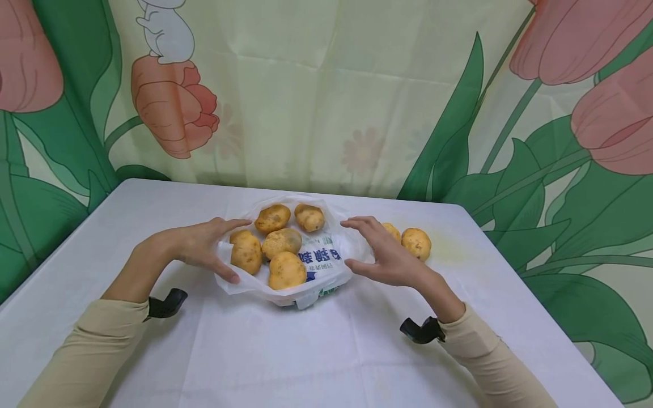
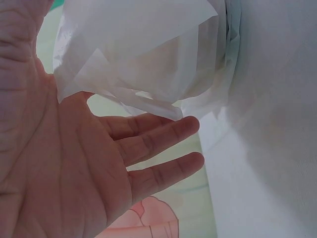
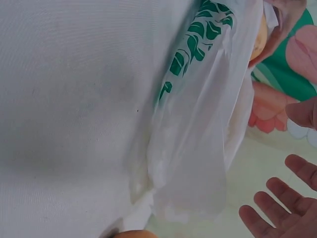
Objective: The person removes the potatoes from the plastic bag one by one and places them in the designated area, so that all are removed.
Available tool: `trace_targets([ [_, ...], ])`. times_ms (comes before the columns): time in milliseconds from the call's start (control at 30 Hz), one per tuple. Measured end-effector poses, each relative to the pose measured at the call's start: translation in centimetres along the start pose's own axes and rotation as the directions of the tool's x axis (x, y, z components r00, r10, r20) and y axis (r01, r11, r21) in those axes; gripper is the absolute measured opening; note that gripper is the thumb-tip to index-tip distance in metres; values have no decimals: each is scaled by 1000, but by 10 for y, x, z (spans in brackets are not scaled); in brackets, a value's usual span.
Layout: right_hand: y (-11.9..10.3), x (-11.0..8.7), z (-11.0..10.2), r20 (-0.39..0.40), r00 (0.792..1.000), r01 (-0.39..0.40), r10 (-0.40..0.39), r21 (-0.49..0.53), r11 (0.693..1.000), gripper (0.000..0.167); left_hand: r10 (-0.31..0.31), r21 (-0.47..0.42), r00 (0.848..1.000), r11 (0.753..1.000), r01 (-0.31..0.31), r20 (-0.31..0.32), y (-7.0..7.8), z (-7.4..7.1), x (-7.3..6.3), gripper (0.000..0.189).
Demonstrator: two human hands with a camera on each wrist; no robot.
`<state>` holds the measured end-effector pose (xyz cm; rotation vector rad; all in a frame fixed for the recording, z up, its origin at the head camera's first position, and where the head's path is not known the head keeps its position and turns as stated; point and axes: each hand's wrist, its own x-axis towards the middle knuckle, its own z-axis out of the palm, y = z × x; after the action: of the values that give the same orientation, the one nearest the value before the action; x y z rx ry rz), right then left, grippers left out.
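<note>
A white plastic bag [image 1: 326, 281] with blue and green print lies spread on the table, its mouth facing up. Several potatoes [image 1: 287, 271] sit inside it. My left hand [image 1: 204, 243] is at the bag's left edge, thumb toward the front and fingers toward the back. In the left wrist view, its extended fingers lie beside the loose plastic edge. On the bag's right, my right hand [image 1: 388, 255] is held with fingers spread and the palm toward the bag. The right wrist view shows a gap between those fingers and the bag's side.
Two potatoes lie on the table to the right, one [image 1: 416, 243] in plain sight and another [image 1: 391, 231] partly behind my right hand. A white cloth covers the table [image 1: 275, 357]. Behind it hangs a curtain [image 1: 316, 102] printed with tulips.
</note>
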<state>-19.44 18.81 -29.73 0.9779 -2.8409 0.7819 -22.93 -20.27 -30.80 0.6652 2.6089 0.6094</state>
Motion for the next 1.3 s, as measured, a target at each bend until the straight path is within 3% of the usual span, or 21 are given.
trace_targets([
  [467, -8, 10, 16, 63, 997, 41, -41, -2, 999, 66, -3, 0, 1000, 1000, 3, 3, 1, 1, 2, 123],
  [900, -18, 17, 28, 72, 989, 127, -129, 32, 991, 67, -5, 1, 1000, 1000, 5, 8, 0, 0, 1, 123],
  [1300, -29, 26, 34, 104, 983, 147, -151, 39, 988, 65, -4, 5, 1000, 1000, 4, 2, 1, 1, 1, 123],
])
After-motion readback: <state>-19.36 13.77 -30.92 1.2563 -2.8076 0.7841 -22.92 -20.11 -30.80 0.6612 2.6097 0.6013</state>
